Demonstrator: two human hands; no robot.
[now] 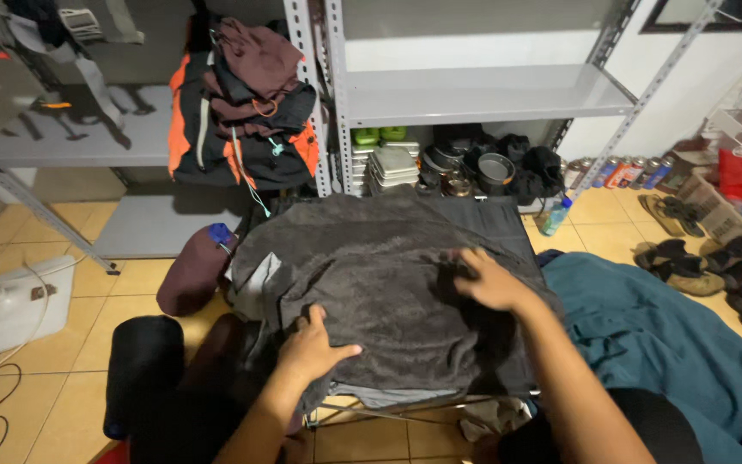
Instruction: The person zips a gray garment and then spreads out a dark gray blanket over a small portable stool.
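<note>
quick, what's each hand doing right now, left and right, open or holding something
Left hand: open, palm flat on the dark grey towel, holding nothing.
Right hand: open, fingers spread on the same towel, holding nothing.

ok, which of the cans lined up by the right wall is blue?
The can at the far right end of the row is blue. The others beside it, such as the red can, are silver or red.

Left hand (311,348) bare, no glove, ring or watch visible. Right hand (493,281) likewise bare. Both forearms uncovered, no sleeve in view.
</note>
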